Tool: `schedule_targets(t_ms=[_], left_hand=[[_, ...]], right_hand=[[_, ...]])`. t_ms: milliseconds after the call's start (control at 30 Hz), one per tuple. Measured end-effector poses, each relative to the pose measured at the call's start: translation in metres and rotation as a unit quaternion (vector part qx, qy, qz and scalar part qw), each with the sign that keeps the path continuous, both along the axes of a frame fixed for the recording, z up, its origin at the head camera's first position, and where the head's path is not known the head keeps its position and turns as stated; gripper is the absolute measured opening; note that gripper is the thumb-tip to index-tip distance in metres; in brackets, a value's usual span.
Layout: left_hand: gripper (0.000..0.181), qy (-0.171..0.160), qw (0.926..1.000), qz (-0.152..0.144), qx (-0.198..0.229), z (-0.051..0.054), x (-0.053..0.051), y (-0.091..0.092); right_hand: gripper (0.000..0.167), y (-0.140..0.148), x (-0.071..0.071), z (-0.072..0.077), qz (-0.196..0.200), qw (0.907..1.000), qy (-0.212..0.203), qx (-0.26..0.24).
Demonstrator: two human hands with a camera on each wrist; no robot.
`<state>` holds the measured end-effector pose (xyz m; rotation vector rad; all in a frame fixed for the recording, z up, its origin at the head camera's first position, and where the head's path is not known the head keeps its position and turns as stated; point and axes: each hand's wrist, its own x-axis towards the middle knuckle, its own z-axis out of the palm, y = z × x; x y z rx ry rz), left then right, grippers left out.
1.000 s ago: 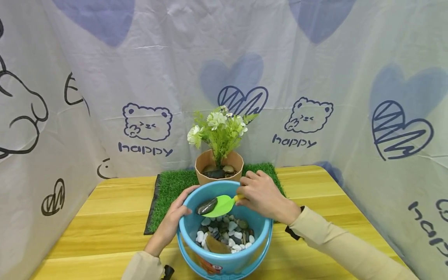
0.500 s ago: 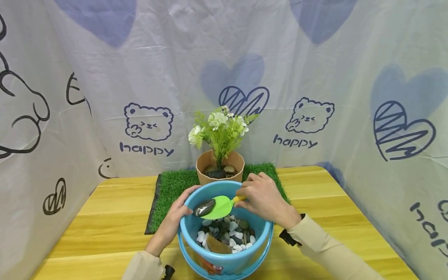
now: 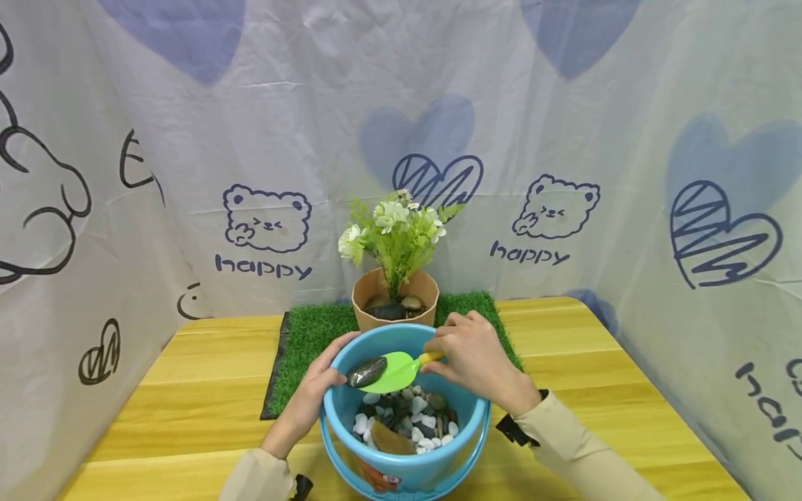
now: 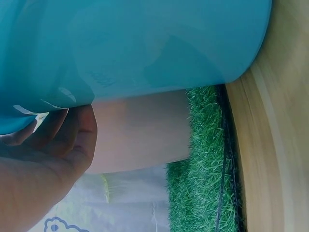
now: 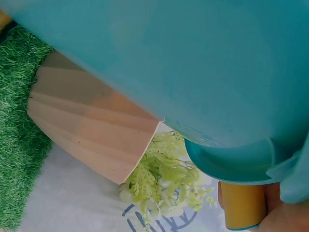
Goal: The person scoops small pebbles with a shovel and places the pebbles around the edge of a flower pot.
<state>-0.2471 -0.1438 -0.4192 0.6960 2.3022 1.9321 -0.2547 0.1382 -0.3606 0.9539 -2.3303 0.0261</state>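
Observation:
A light blue bucket [image 3: 341,431] stands on the table, with white, grey and dark pebbles [image 3: 416,421] and a flat brown stone [image 3: 390,440] inside. My left hand [image 3: 308,393] grips its rim at the left, thumb over the edge; the left wrist view shows fingers [image 4: 72,133] against the outer wall. With my right hand [image 3: 473,351] I hold the yellow handle [image 5: 244,205] of a toy shovel, above the bucket's right side. On the green shovel blade [image 3: 397,372], over the pebbles, lies a shiny dark stone [image 3: 367,373] near the left inner wall.
Right behind the bucket is a tan flowerpot [image 3: 370,321] with white flowers [image 3: 390,217] and stones in it. It stands on a green turf mat [image 3: 294,369]. The wooden table [image 3: 188,390] extends to both sides, with a printed cloth [image 3: 351,139] around it.
The shovel blade and the dark stone have dipped slightly toward the left inner wall. My right forearm has swung a little inward. My left hand keeps its grip on the rim.

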Motion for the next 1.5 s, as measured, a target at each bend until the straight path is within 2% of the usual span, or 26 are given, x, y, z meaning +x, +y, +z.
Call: schedule_targets(t_ms=[400,767,1000,1500], left_hand=[[0.070,-0.019,0.9998,-0.001,0.007,0.0013,0.0003,0.0006],[0.070,-0.028,0.9996,0.000,0.003,0.0002,0.0002,0.0005],[0.070,-0.023,0.9997,-0.008,0.003,0.0018,-0.0003,-0.0002],[0.069,-0.021,0.9998,0.003,-0.008,0.0023,-0.0022,-0.0001]], right_hand=[[0.023,-0.0008,0.0019,-0.0007,-0.008,1.0000,-0.001,-0.005],[0.025,0.0005,0.0031,-0.0027,-0.008,0.9997,-0.019,-0.015],[0.026,0.0000,0.0027,-0.0003,-0.010,0.9998,-0.012,-0.011],[0.023,0.0056,0.0059,0.0045,-0.028,0.9992,-0.021,-0.020]])
